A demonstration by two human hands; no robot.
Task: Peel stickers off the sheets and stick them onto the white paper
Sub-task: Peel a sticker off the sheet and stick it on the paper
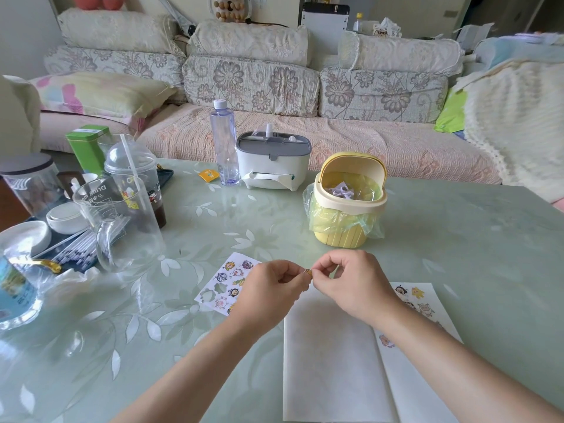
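white paper (329, 361), 1 sheet, flat on the table, long axis running near to far. above its far edge, left hand (271, 288) and right hand (348, 282) meet, both pinching 1 small sticker (308, 271) in the air; its facing is too small to tell. risk: the tacky side may fold on itself or cling to a fingertip if either pinch shifts, so it lands creased or crooked.
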